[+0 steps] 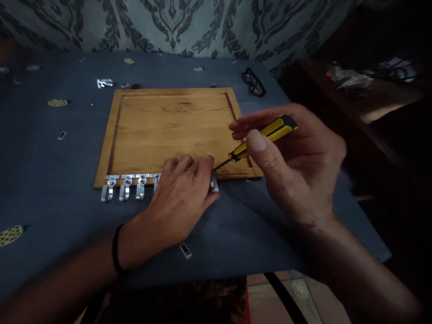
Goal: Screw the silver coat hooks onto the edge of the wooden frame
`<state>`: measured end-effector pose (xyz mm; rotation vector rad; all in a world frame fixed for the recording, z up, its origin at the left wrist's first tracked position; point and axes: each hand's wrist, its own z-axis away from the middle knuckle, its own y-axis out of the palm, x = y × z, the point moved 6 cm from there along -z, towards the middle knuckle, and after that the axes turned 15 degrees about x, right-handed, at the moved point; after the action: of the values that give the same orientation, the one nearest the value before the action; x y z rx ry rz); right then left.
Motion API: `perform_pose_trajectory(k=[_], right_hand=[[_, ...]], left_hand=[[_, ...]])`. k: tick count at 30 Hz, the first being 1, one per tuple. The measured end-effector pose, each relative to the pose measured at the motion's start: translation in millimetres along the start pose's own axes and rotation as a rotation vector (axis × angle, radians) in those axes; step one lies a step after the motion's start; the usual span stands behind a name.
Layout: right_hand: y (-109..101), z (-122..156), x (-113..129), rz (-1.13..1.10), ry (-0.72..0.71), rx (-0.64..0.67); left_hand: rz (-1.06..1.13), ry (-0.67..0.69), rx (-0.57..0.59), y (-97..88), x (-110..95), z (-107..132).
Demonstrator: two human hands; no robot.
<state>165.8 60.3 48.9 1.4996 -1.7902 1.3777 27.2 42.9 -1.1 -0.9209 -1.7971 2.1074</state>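
Yellow screwdriver in the right hand, grip loosely around it.
Tip beside a hook clasped by the left hand at the board's near edge, between the desk's far and near edges.

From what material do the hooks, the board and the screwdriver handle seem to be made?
Hooks: likely metal, smooth, with silvery glints.
Board: wood, perhaps varnished, showing dark grain.
Handle: likely plastic, perhaps part rubber, given its yellow and black sections; finish unclear.
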Motion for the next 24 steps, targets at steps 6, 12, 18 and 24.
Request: perform_pose_trajectory(k=[6,12,18,24], right_hand=[[14.2,-7.3,13.3,-0.284,0.006,-0.023],[25.6,-21.1,16.5,-0.336,0.007,-0.087],[29.8,-25.6,20.8,-0.403,0.074,0.003],[25.8,-27.7,17.9,-0.456,0.02,0.106]], left_hand=[[0.02,-0.01,0.022,-0.1,0.9,-1.5],[0.034,-0.011,0.045,0.0,0.7,-2.0],[0.054,-0.011,0.041,0.6,1.5,-2.2],[0.064,-0.009,0.033,1.7,1.8,-2.1]])
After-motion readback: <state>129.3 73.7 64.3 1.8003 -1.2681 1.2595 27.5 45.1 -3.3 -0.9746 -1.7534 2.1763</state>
